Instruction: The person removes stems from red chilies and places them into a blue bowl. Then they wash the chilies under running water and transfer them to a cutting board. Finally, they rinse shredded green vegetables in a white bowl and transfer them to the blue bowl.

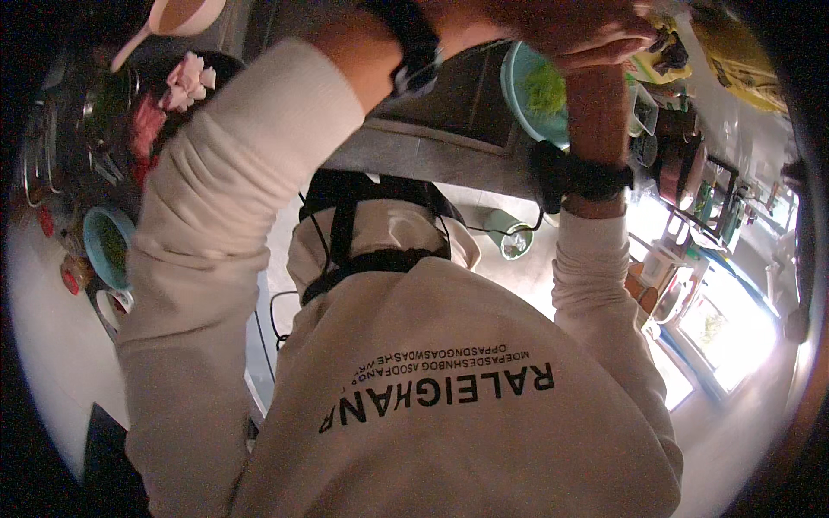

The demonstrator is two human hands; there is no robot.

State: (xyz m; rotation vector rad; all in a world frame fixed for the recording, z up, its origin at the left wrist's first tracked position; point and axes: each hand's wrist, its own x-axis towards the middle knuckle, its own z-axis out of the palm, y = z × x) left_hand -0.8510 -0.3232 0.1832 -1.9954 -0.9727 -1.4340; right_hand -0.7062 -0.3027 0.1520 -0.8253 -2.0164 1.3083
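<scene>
Reaching across the top of the view, my left hand [576, 29] overlaps my right hand at the upper right. My right forearm [597, 107] rises from below, and its hand is mostly hidden behind the left one. Blur and the upper edge obscure the fingers, so whether either hand holds something cannot be told. Just beside the right forearm stands a light-blue basin [511, 84] with shredded green vegetable [545, 90] in it. A yellow plastic bag [647, 68] lies close to the hands on the right. Both wrists wear black bands.
A pale ladle [184, 16] and pinkish-white food pieces [188, 81] are at upper left. Farther down sits another blue basin [107, 233]. The grey counter edge [421, 152] runs before my body. A green bin [511, 236] stands on the floor. Clear containers [643, 110] are at right.
</scene>
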